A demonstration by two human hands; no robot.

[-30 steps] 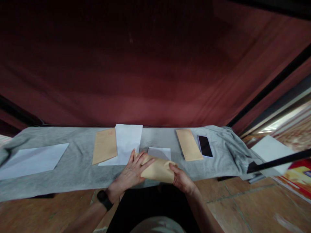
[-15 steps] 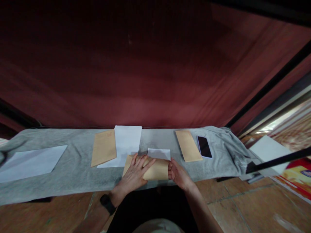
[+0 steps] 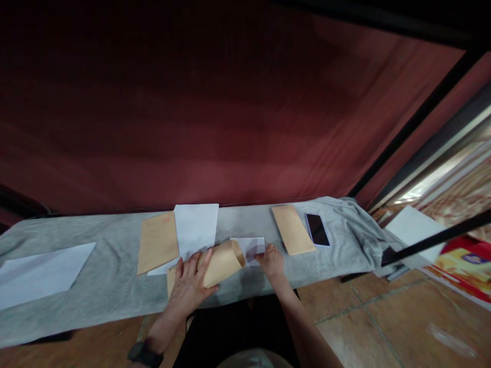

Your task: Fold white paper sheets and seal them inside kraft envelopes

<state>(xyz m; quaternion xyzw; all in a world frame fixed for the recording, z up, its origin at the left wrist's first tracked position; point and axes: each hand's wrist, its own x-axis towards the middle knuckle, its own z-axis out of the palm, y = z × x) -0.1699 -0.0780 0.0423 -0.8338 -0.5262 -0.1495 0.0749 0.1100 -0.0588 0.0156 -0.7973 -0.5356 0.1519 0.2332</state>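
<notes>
A brown paper envelope [image 3: 223, 263] is in my left hand [image 3: 190, 286], thumb on the near side and fingers across its top. Its right end gapes into a round mouth. Beside that mouth, a small white paper [image 3: 247, 246] lies on the grey cloth, partly behind the envelope. My right hand [image 3: 272, 262] pinches the paper at its right edge, with the fingers curled. A second brown envelope [image 3: 157, 244] rests to the left, overlapping a white sheet [image 3: 196, 227].
The grey cloth [image 3: 118, 276] covers a narrow bench against a dark red panel [image 3: 215, 174]. Right of my hands lie another brown envelope [image 3: 293, 230] and a phone [image 3: 318, 229]. A large white sheet [image 3: 42, 273] lies at the far left. Black bars [image 3: 433, 240] stand at the right.
My left hand has shifted left with the envelope, whose right end has tilted up and opened. My right hand has left the envelope and taken hold of the small white paper.
</notes>
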